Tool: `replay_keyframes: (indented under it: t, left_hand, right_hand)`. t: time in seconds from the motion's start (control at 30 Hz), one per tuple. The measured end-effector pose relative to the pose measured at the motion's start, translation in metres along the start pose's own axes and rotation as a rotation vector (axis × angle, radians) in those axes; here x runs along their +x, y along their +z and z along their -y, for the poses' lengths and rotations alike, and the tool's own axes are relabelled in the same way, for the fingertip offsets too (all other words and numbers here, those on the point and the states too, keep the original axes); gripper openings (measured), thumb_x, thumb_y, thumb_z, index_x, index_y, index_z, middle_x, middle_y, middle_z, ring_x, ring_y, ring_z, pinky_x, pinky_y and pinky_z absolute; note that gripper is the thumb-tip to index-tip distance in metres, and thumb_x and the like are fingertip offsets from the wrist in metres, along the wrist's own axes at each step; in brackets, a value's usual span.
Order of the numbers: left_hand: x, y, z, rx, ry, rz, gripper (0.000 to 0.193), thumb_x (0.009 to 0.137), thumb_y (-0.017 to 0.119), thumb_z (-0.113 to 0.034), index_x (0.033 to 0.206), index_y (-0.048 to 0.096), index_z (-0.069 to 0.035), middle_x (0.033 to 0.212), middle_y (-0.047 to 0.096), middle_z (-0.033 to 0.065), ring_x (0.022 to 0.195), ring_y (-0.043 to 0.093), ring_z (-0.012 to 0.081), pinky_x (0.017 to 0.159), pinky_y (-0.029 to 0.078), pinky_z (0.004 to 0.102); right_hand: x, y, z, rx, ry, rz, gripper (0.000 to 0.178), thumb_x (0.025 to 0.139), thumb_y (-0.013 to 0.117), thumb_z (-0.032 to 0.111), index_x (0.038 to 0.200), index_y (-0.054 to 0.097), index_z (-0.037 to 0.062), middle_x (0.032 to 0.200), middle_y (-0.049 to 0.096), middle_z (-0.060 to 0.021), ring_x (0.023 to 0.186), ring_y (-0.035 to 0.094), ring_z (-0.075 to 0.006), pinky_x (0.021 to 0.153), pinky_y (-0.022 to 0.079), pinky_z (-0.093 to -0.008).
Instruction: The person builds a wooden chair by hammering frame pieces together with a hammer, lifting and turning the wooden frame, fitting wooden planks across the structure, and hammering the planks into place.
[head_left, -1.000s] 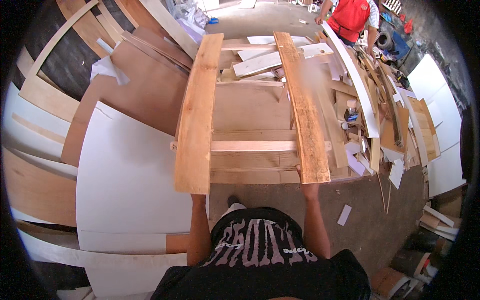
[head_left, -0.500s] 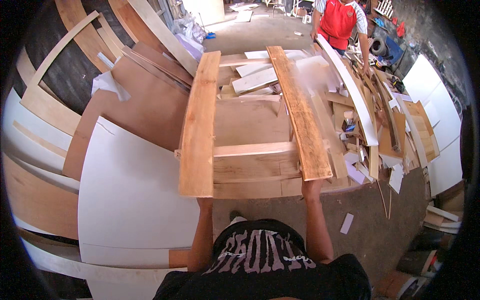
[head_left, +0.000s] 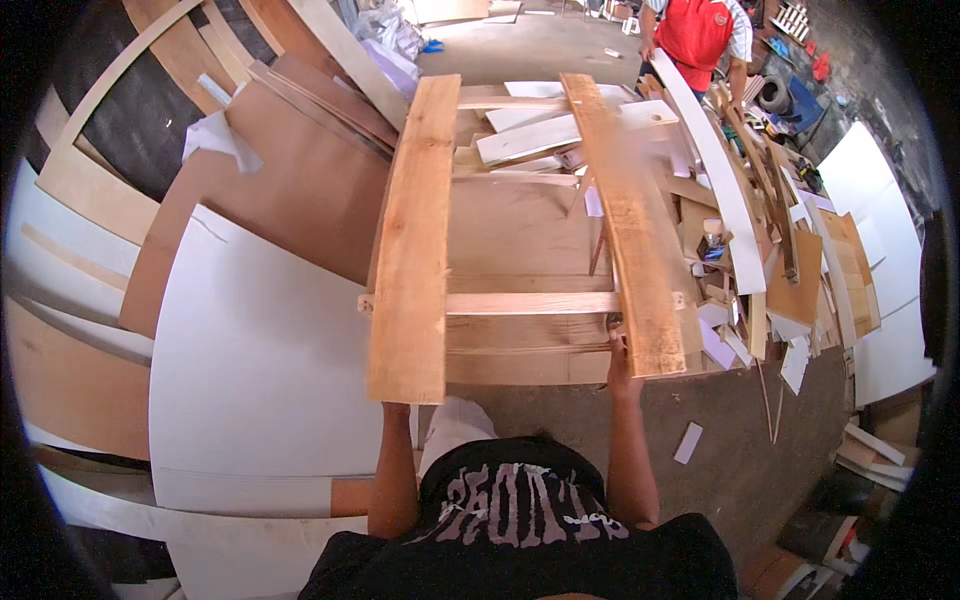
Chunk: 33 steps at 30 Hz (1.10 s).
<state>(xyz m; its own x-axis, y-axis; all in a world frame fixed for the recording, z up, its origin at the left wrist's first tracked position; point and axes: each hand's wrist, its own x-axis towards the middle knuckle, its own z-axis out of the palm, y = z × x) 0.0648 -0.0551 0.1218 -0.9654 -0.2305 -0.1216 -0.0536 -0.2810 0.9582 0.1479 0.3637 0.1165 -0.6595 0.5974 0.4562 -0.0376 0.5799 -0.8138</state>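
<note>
A wooden frame hangs level in front of me over a workbench, made of two long planks, the left plank (head_left: 415, 240) and the right plank (head_left: 640, 270), joined by crossbars (head_left: 530, 303). My left hand (head_left: 397, 411) grips the near end of the left plank from below, and the plank hides its fingers. Under the near end of the right plank, my right hand (head_left: 622, 357) is closed around the frame's underside, its fingers partly showing along the inner edge.
A brown-topped workbench (head_left: 520, 235) carries wood offcuts (head_left: 530, 138). On the left lean a white panel (head_left: 260, 370) and a brown sheet (head_left: 290, 190). At the far right a person in red (head_left: 697, 40) holds a curved white strip (head_left: 720, 190) beside a scrap pile (head_left: 800, 260).
The frame has shifted slightly right, and its near end looks a little closer to me. My hands moved with it. The other person still holds the white strip.
</note>
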Motion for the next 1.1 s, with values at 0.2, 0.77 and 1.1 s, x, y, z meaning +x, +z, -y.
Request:
replay_keyframes:
  t: [0.2, 0.77, 1.1]
  left_hand:
    - [0.045, 0.023, -0.039, -0.339, 0.009, 0.156, 0.038, 0.098, 0.050, -0.025, 0.124, 0.055, 0.002, 0.120, 0.060, 0.0130, 0.115, 0.055, 0.0231, 0.101, 0.041, 0.0360]
    - [0.364, 0.185, -0.080, 0.464, 0.431, 0.766, 0.038, 0.090, 0.055, -0.016, 0.124, 0.053, 0.001, 0.119, 0.061, 0.0186, 0.113, 0.058, 0.0291, 0.093, 0.045, 0.0362]
    - [0.362, 0.188, -0.062, 0.730, 0.555, 0.609, 0.032, 0.090, 0.059, -0.037, 0.092, 0.063, -0.005, 0.083, 0.068, 0.0177, 0.083, 0.066, 0.0379, 0.073, 0.049, 0.0450]
  right_hand:
    - [0.001, 0.000, 0.061, 0.110, 0.345, -0.103, 0.030, 0.096, 0.062, 0.017, 0.119, 0.058, -0.0022, 0.104, 0.064, -0.0078, 0.097, 0.058, -0.0161, 0.084, 0.048, -0.0298]
    - [-0.146, 0.137, 0.279, -0.230, 0.342, 0.140, 0.063, 0.082, 0.076, 0.027, 0.130, 0.048, -0.0015, 0.123, 0.058, -0.0208, 0.110, 0.059, -0.0306, 0.088, 0.049, -0.0383]
    - [-0.138, 0.218, 0.273, -0.267, 0.444, 0.141, 0.018, 0.084, 0.071, 0.019, 0.098, 0.068, 0.0073, 0.099, 0.069, -0.0128, 0.086, 0.065, -0.0341, 0.073, 0.051, -0.0425]
